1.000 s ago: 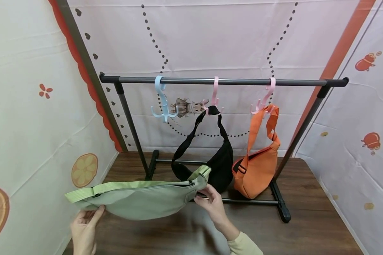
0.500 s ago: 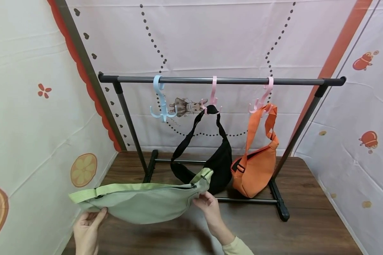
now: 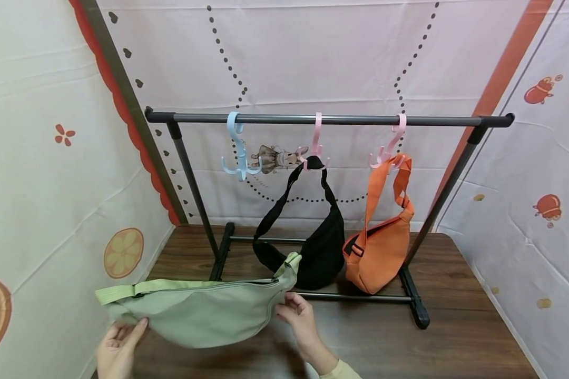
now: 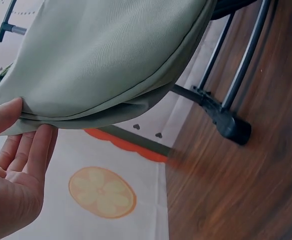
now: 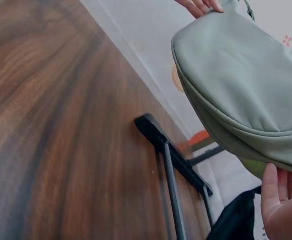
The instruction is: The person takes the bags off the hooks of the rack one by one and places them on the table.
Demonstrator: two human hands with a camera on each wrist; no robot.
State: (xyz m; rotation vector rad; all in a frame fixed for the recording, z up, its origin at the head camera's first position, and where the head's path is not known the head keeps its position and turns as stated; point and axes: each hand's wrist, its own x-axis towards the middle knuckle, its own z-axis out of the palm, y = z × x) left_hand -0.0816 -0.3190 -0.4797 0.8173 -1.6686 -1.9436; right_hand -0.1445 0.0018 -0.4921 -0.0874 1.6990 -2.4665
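Note:
A pale green waist bag [image 3: 208, 313] with a lighter green strap [image 3: 170, 285] is held up between both hands above the table, zip side up. My left hand [image 3: 118, 345] pinches its lower left end between thumb and fingers, as the left wrist view also shows. At the opposite end, my right hand [image 3: 301, 326] grips the bag's edge; in the right wrist view the thumb lies on the near side of the green bag [image 5: 246, 75]. Behind it, a black waist bag [image 3: 324, 247] hangs by its strap from the middle pink hook [image 3: 316, 139].
A black metal rack [image 3: 275, 120] stands on the wooden table [image 3: 469, 316]. On its bar hang a bare blue hook [image 3: 238, 150] at left and a pink hook [image 3: 391, 145] at right carrying an orange waist bag [image 3: 381, 252]. Printed cloth walls [image 3: 57, 200] surround the table.
Both hands have lowered the green bag slightly, toward the person. It first shifted a little right, then back left. The hanging bags stay as they were.

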